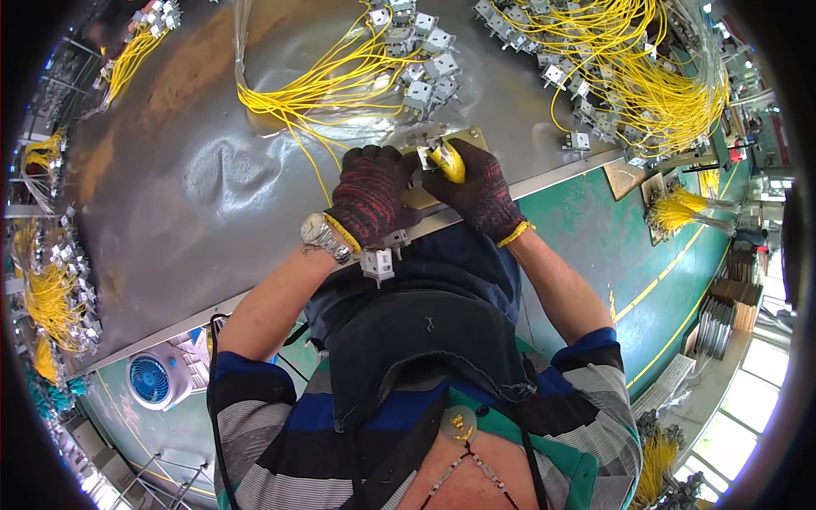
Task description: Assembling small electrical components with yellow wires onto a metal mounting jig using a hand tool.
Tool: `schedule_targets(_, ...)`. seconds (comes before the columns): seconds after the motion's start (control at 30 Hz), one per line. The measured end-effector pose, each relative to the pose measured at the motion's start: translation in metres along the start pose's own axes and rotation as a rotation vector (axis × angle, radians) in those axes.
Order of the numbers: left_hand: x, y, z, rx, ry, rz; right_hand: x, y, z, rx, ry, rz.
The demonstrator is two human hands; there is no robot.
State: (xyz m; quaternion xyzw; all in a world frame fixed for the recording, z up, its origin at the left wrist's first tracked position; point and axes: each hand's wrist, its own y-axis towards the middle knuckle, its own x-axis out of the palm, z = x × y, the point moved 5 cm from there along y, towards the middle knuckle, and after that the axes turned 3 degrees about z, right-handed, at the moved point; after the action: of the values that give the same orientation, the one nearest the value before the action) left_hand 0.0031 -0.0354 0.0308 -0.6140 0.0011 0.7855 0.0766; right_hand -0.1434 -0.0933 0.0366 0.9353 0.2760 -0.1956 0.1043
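Observation:
My left hand [371, 189], in a dark red and black knit glove, is closed at the table's front edge. White-grey block connectors [376, 265] stick out below its palm, over the edge. Yellow wires run to its fingers from a bundle [293, 104] on the table. Close beside it, my right hand [478, 189], gloved alike, is closed around a yellow-handled tool [448, 161]. The tool's working end is hidden by the fingers. A brass-coloured plate [473, 136] lies under and behind the hands.
Connectors [432, 68] end the bundle on the metal table [170, 272]. A larger heap of yellow wires [625, 51] covers the far right. More bundles hang at left [53, 293]. A blue fan [151, 379] stands below the table at left. Green floor [578, 221] lies to the right.

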Motion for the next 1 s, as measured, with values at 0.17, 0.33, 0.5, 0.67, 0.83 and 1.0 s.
schedule_targets(0.17,0.006,0.000,0.000,-0.046,-0.063,0.154,0.000,0.001,0.001,0.062,-0.029,-0.046)
schedule_targets(0.33,0.006,0.000,-0.009,-0.065,-0.096,0.228,0.005,-0.001,0.000,0.051,0.068,-0.040)
schedule_targets(0.5,0.010,-0.003,-0.015,-0.102,-0.027,0.274,0.009,0.009,0.015,0.115,0.022,-0.096)
schedule_targets(0.67,0.009,0.000,-0.011,-0.043,-0.060,0.269,0.007,0.000,0.022,0.068,-0.036,-0.058)
schedule_targets(0.83,0.014,0.011,-0.013,0.086,-0.309,0.222,0.014,-0.017,0.020,0.021,-0.159,-0.039)
schedule_targets(1.0,0.017,0.024,-0.012,0.103,-0.221,0.021,0.005,-0.018,0.016,0.068,-0.146,-0.085)
